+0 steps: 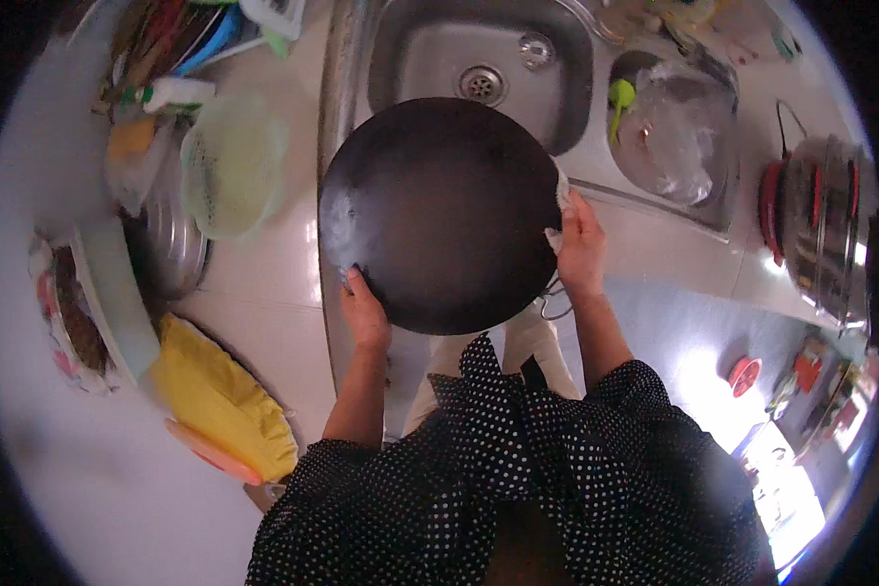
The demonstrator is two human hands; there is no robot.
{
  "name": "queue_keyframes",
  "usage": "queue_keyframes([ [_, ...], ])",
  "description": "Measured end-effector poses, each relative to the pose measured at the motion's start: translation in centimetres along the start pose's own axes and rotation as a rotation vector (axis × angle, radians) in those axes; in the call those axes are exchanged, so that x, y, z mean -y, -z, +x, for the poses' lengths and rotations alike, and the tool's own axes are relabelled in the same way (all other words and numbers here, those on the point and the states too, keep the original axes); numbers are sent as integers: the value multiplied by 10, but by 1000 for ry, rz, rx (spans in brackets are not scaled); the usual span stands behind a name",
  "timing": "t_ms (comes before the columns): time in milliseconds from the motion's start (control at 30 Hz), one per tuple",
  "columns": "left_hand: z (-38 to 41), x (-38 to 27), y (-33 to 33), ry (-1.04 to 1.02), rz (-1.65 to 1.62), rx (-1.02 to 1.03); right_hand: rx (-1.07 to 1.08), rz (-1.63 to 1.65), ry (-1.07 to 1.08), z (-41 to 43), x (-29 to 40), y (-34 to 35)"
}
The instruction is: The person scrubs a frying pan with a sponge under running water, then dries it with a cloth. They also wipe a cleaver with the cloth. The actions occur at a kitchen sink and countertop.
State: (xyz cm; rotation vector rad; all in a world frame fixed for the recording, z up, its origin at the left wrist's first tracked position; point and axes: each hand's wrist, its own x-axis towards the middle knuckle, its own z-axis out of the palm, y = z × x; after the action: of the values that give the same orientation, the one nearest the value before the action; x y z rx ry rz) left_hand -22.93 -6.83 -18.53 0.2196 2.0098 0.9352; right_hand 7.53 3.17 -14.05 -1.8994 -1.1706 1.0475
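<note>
Held out in front of me is a large, round, dark pan (443,216), whose broad smooth face is turned up toward the camera. I cannot tell whether that face is its inside or its underside. My left hand (366,311) grips the lower left rim, thumb on the face. On the right rim my right hand (581,249) holds the pan with a whitish cloth (562,187) against its edge. The pan's far part covers the near edge of a stainless steel sink (425,58), where a drain strainer (481,86) shows.
A smaller basin (729,176) holds clear plastic and a green spoon (620,95). Left on the counter are a pale green colander (238,168), a metal lid (179,242) and a yellow cloth-like item (223,395). A steamer-like pot (820,227) stands right.
</note>
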Motion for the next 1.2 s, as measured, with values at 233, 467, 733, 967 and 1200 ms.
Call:
queue_keyframes([
  [233, -23, -28, -1, -79, 20, -13, 120, -420, 135, 68, 52, -20],
  [467, -30, -40, 1, -64, -71, 38, 464, -352, 181, 143, 89, -97],
  [733, -25, -15, 6, -81, -100, 28, 534, -806, 577, 110, 135, -192],
  [967, -31, -16, 6, -103, -132, -20, 682, -990, 872, 67, 149, -224],
  [1200, -17, 4, 2, -89, -305, 10, 573, -261, 789, 68, 137, -216],
])
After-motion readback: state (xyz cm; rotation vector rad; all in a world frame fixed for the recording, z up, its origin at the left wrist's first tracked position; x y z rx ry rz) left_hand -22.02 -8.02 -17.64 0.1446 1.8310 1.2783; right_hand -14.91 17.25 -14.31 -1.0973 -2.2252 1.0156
